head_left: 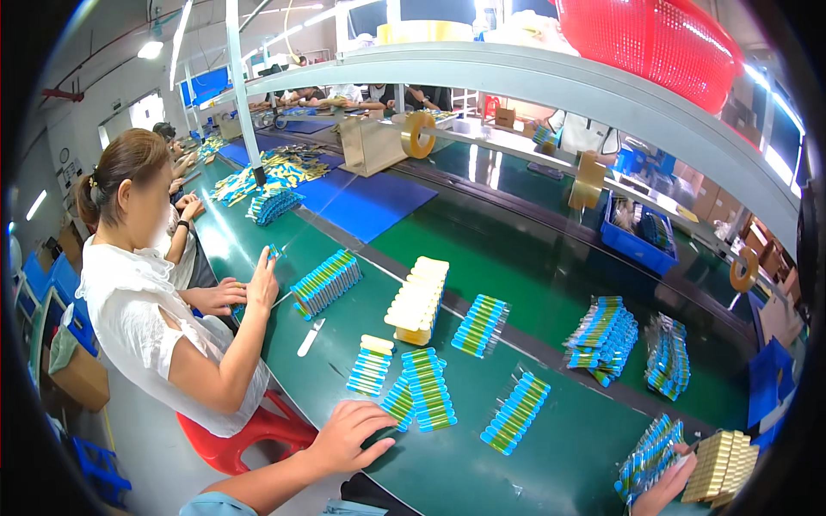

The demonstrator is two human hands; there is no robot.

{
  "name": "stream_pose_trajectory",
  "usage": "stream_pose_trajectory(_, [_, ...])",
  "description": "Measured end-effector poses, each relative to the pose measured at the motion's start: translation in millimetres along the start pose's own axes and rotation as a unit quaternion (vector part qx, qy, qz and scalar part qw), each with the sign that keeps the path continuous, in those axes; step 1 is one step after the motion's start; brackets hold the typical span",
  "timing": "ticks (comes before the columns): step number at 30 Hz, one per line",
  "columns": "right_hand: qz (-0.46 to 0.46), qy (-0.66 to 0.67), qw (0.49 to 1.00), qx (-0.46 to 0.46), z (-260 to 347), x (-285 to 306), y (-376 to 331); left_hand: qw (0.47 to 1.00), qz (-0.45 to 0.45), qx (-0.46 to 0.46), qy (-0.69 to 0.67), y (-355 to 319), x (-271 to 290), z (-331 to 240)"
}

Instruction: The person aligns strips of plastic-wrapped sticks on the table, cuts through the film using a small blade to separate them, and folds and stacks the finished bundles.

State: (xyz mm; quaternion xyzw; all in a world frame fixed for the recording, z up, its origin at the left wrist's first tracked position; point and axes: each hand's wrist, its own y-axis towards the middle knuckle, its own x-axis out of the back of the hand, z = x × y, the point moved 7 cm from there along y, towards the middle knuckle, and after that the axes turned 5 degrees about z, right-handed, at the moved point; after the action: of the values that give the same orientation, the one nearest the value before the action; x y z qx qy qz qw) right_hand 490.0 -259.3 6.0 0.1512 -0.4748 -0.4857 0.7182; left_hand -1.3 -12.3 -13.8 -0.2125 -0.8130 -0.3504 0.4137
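My left hand [351,437] is low over the green table, fingers stretched and apart. Its fingertips are beside a flat row of blue and green round-ended sticks [398,402], perhaps touching it. A second such row [428,390] overlaps that one. At the lower right, my right hand [669,488] has its fingers around the edge of a clear-wrapped pack of blue and green sticks [647,460]; part of this hand is cut off by the rim. Just right of it stands a stack of cream-coloured sticks [721,467]. Another wrapped row [514,413] lies between my hands.
Ahead are a cream stick stack [418,297], a wrapped row [480,325] and wrapped piles [602,340]. A co-worker [181,292] sits at left, hands over the table beside a stick row [327,282]. A metal shelf [516,73] with a red basket [654,47] spans above.
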Motion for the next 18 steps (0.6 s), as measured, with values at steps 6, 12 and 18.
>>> stream_pose_trajectory(6, [0.189, -0.013, 0.963, 0.192, 118.4, -46.8, -23.4, 0.999, 0.011, -0.01, 0.036, 9.0, -16.0, 2.7])
stream_pose_trajectory(12, [0.351, -0.074, 0.926, 0.121, 126.7, -95.0, -49.2, 0.997, -0.014, 0.052, 0.054, 14.2, -9.9, 6.4])
stream_pose_trajectory(18, [0.321, -0.107, 0.932, 0.133, 122.2, -96.3, -39.4, 0.983, 0.097, 0.101, 0.123, 26.6, -20.6, 5.7])
